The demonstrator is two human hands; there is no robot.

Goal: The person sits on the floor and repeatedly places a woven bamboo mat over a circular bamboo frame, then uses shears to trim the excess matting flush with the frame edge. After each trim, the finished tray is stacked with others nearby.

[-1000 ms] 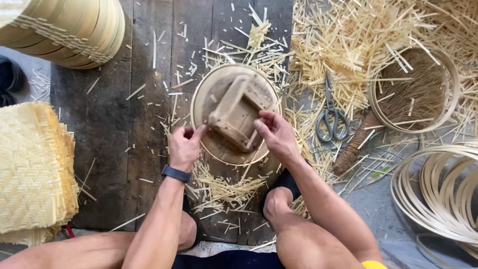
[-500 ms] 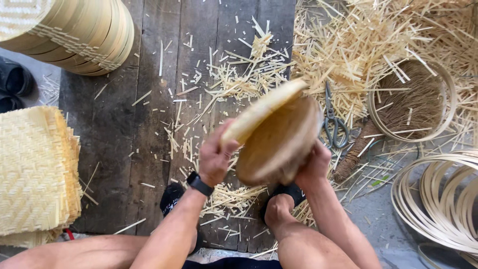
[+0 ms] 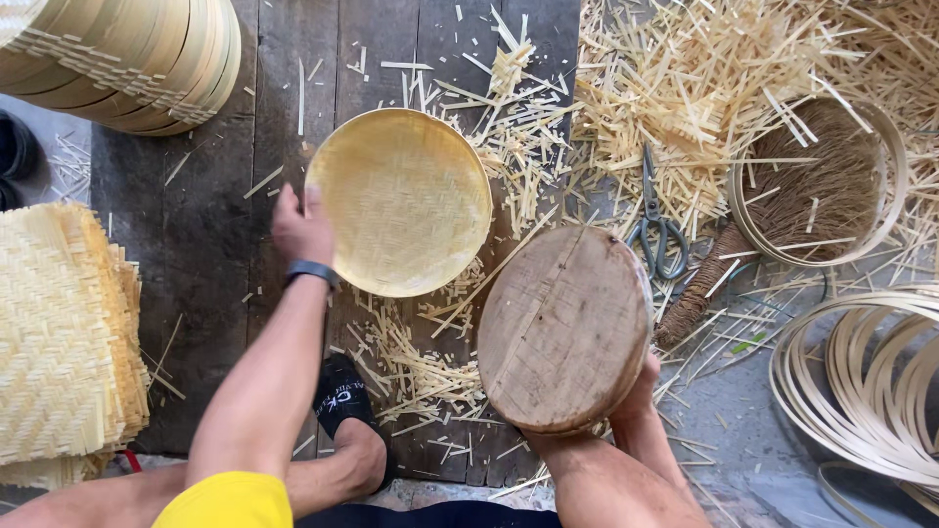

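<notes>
We are gripping the round wooden mold [image 3: 564, 330] from below with our right hand [image 3: 638, 399], fingers wrapped on its edge, tilted clear of the boards. Our left hand [image 3: 302, 228] is pinching the rim of the woven bamboo tray [image 3: 411, 200], lying on the dark planks [image 3: 210, 244]. Best keeping both grips firm, lifting cleanly. Bamboo offcuts [image 3: 430, 367] are cluttering underneath; scissors [image 3: 657, 230] and bamboo hoops [image 3: 861, 381] are lying beyond.

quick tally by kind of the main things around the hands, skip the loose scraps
woven tray: 1, left hand at its rim
wooden disc: 1, held by right hand
scissors: 1
stack of woven mats: 1
stack of bamboo rims: 1
hoop: 1
bundle of bamboo strips: 1
total: 7
</notes>
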